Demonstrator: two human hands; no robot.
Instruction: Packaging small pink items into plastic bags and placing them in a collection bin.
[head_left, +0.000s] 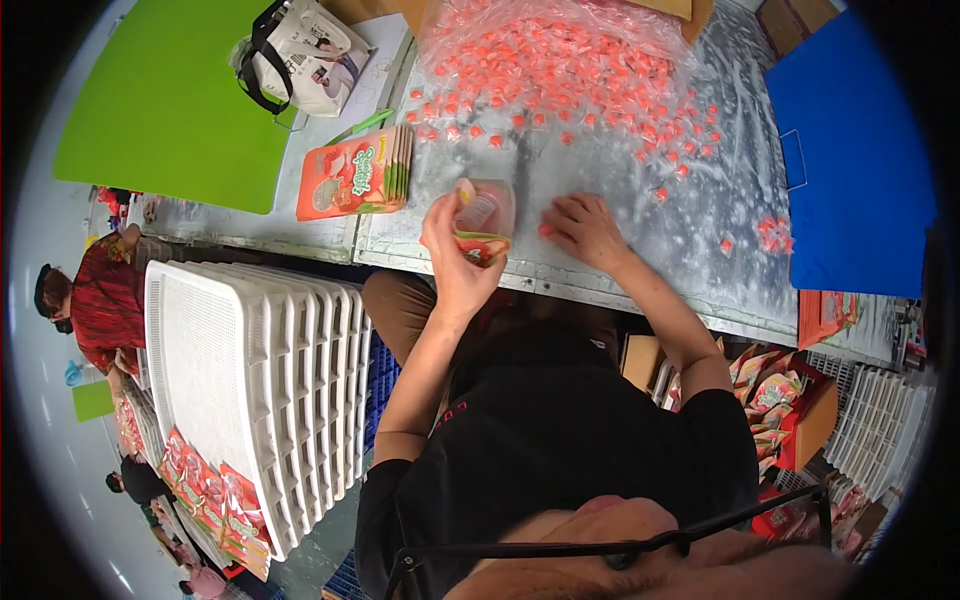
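My left hand (455,262) is closed round a red and green pouch (487,205). The pouch is tilted, its mouth is spread, and its pale inside shows. To the right, just over the metal table (690,260), my right hand (588,232) has its fingers bent, with a small red wrapped candy (546,230) at the fingertips. Beyond both hands, many red candies in clear wrappers (570,70) lie heaped on a plastic sheet, with several scattered toward me. A stack of flat red pouches (355,172) lies left of my left hand.
Left of me rises a tall stack of white plastic trays (200,340), with red pouches on top. A green board (180,100), a cloth bag (305,60) and a green-handled tool (372,122) are far left. A blue panel (850,160) stands right, above a box of filled pouches (775,390).
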